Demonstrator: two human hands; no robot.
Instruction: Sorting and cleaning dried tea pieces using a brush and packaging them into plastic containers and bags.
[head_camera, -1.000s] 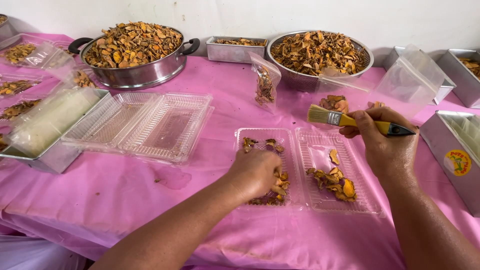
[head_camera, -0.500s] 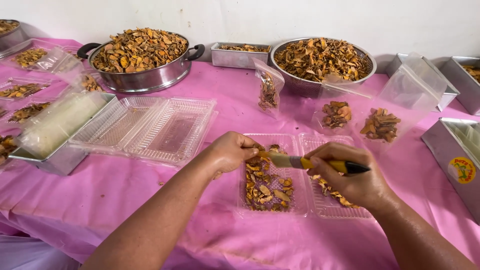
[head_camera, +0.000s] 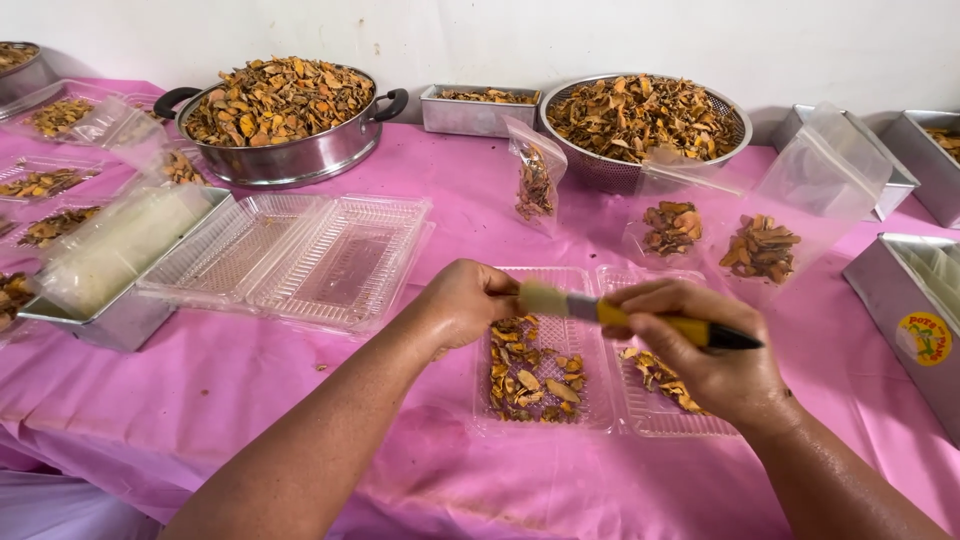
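My right hand (head_camera: 710, 352) grips a small paintbrush (head_camera: 640, 318) with a yellow and black handle, bristles pointing left. My left hand (head_camera: 465, 298) is closed on something small right at the bristle tip; what it pinches is hidden by the fingers. Both hands hover over an open clear plastic clamshell tray (head_camera: 600, 425) on the pink tablecloth. Its left half holds a heap of dried orange-brown slices (head_camera: 528, 368); a smaller heap (head_camera: 660, 376) lies in the right half, partly under my right hand.
An empty open clamshell (head_camera: 300, 255) lies to the left. A steel pot (head_camera: 280, 150) and a steel colander (head_camera: 645, 120) full of dried slices stand at the back. Clear bags with slices (head_camera: 760, 245) stand upright. Metal tins (head_camera: 905, 310) line the right edge.
The left hand rose from the tray's left half to meet the brush. The right hand brought the brush down and left from above the bags. More slices now lie in the left half.
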